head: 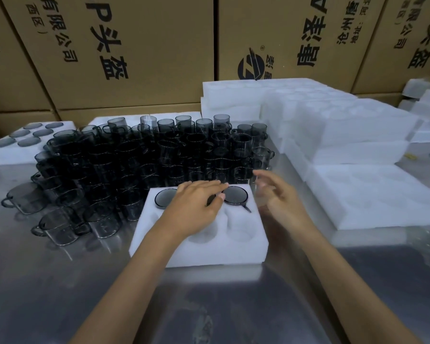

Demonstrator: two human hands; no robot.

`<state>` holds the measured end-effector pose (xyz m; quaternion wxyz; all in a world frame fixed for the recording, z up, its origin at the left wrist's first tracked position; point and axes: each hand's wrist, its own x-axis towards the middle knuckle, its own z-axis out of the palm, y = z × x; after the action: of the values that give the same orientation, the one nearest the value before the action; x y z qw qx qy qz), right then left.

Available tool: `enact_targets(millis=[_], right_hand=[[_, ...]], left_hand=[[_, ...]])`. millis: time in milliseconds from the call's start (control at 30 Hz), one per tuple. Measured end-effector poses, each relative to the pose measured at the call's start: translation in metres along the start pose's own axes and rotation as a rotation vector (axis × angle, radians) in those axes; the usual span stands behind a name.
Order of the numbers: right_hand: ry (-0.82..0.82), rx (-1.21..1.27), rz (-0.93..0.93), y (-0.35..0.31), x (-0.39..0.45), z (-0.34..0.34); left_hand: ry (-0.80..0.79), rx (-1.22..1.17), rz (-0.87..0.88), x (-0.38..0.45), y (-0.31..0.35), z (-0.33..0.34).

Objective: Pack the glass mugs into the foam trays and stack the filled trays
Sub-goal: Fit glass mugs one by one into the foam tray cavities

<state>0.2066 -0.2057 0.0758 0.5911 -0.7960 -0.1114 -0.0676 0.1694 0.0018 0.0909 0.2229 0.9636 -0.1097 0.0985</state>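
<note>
**Back row in, front row waiting**

The foam tray (199, 247) sits square in front of me on the steel table (60, 281), close enough that I can load it without stretching. Two smoky glass mugs are already down in its far pockets: one at the back left (164, 197), one at the back right (235, 194), its handle poking toward me along the foam. A third may lie under my palm in the middle; I cannot tell. The near pockets are empty, so by my reckoning this tray is about half done.

My left hand (196, 207) lies flat across the back row, fingers straight, gripping nothing; I judge it is pressing the mugs home so they seat level with the foam. My right hand (276, 194) hovers loose and empty just beside the tray's right edge, blurred, fingers spread toward the mugs beyond.

Those loose mugs (147, 155) crowd the table directly behind the tray, some lying on their sides at the left, so the next one is a short reach. To my right stand stacks of white foam (345, 125), presumably spare trays. At far left another filled tray (23, 140) holds mugs sunk in its pockets. Printed cardboard boxes (134, 45) wall off the back.
</note>
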Motion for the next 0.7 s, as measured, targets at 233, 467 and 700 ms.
enact_targets(millis=[233,467,700], right_hand=[[-0.204,-0.384,-0.073,0.007,0.041,0.005],[0.168,-0.309,-0.136,0.018,0.019,0.001],[0.350,-0.165,-0.376,-0.030,-0.016,0.009]], left_hand=[[0.049,-0.021,-0.001,-0.002,0.003,0.001],[0.095,-0.068,0.004,-0.003,0.005,0.001],[0.348,-0.508,-0.008,-0.005,0.006,-0.004]])
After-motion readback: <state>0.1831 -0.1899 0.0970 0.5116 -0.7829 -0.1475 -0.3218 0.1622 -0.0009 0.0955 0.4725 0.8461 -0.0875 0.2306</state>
